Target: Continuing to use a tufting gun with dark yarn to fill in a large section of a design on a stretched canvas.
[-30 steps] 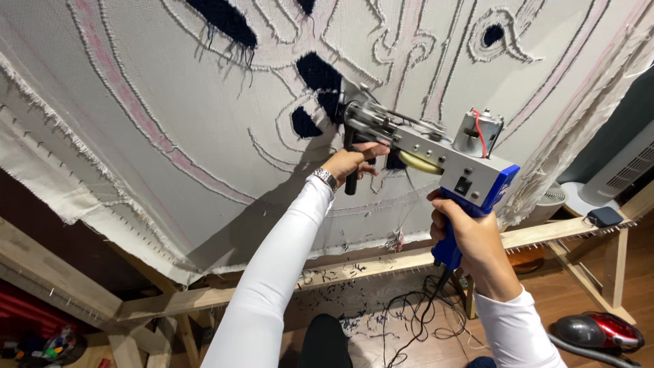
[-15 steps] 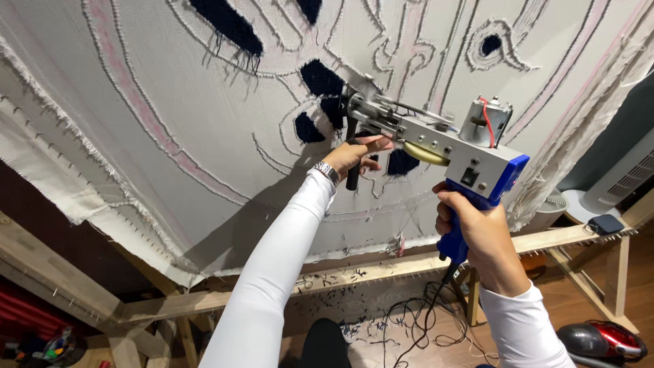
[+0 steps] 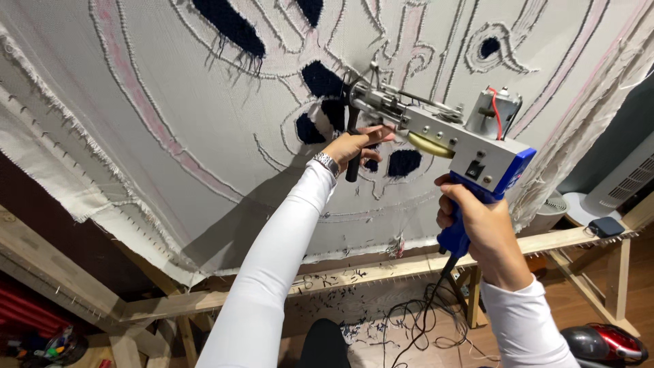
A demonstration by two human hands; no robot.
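A grey tufting gun with a blue grip points its needle tip into a stretched white cloth. My right hand is closed around the blue rear handle. My left hand grips the black front handle under the gun's nose, with a watch on its wrist. Dark blue tufted patches sit in the cloth around the needle, among grey and pink drawn outlines. A small motor with a red wire tops the gun's rear.
The cloth is pinned on a wooden frame with tack strips along its lower bar. Yarn scraps and a black cable lie on the floor. A red vacuum cleaner sits at bottom right, a white fan unit at right.
The gun and both hands have shifted a little to the right and upward across the cloth. Both grips stay the same.
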